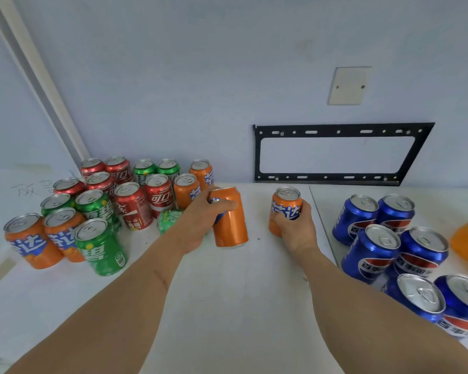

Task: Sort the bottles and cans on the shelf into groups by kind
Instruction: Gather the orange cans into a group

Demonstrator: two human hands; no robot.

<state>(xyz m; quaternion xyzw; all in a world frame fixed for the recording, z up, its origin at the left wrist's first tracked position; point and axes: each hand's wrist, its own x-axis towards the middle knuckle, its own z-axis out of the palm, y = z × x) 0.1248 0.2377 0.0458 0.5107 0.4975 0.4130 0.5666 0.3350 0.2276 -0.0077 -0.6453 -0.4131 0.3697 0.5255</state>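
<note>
Orange cans: my left hand (200, 220) clamps one can (229, 217), seemingly lifted; my right hand (295, 225) clamps another (285, 209) on the shelf (254, 292), starting a group beside the blue cans (389, 238).

wall: black mount bracket (338, 153) | blank cover plate (349, 85) | white trunking (38, 76)

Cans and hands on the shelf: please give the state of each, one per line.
Left hand: grips an orange can, tilted.
Right hand: grips a second orange can, upright.
Blue cans: upright, grouped at right.
Mixed cans: upright, unsorted at left.
</note>
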